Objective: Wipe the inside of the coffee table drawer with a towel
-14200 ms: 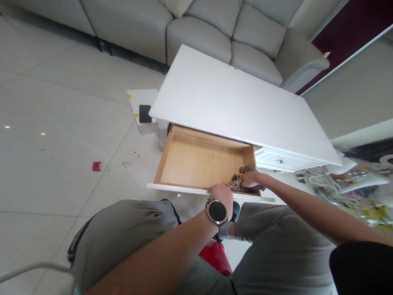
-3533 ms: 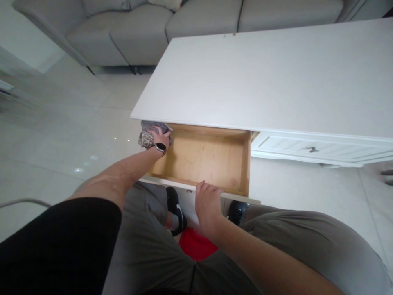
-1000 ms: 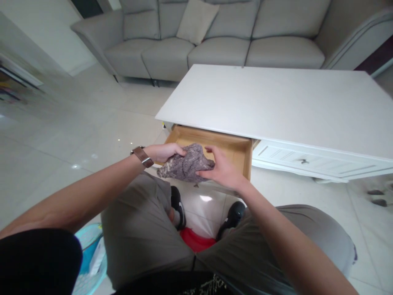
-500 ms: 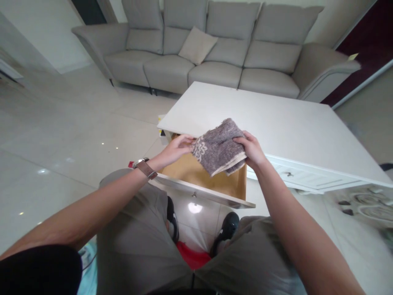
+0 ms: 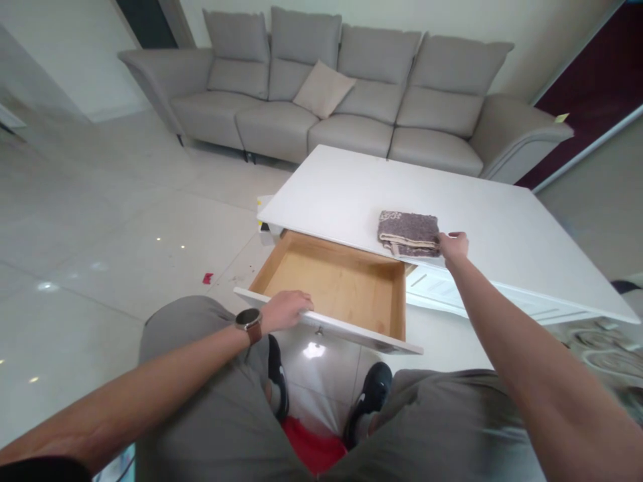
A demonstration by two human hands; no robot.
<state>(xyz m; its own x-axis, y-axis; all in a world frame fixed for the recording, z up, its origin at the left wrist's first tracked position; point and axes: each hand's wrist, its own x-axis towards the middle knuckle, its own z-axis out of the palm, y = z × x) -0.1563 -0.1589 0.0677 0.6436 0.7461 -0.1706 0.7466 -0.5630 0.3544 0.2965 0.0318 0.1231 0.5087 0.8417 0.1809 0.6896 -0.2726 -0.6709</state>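
A folded grey-brown towel [image 5: 409, 233] with pale trim and a pale pattern at one corner lies on the white coffee table [image 5: 482, 234], close to its front edge. My right hand [image 5: 454, 246] is closed at the towel's right end, pinching its edge. Below the tabletop, a drawer [image 5: 346, 284] with a wooden inside is pulled out, and nothing is seen in it. My left hand [image 5: 287, 310], wearing a watch [image 5: 249, 321] on the wrist, has its fingers curled over the top edge of the drawer's white front.
A grey sofa [image 5: 351, 127] with a beige cushion [image 5: 324, 89] stands behind the table. My legs are on either side of the drawer front. Something red [image 5: 314, 445] lies on the floor between my shoes, and a small red scrap [image 5: 207, 278] lies left of the drawer.
The towel has gone from between both hands above the drawer onto the tabletop at the right. My left hand has let go of it and come down onto the drawer front.
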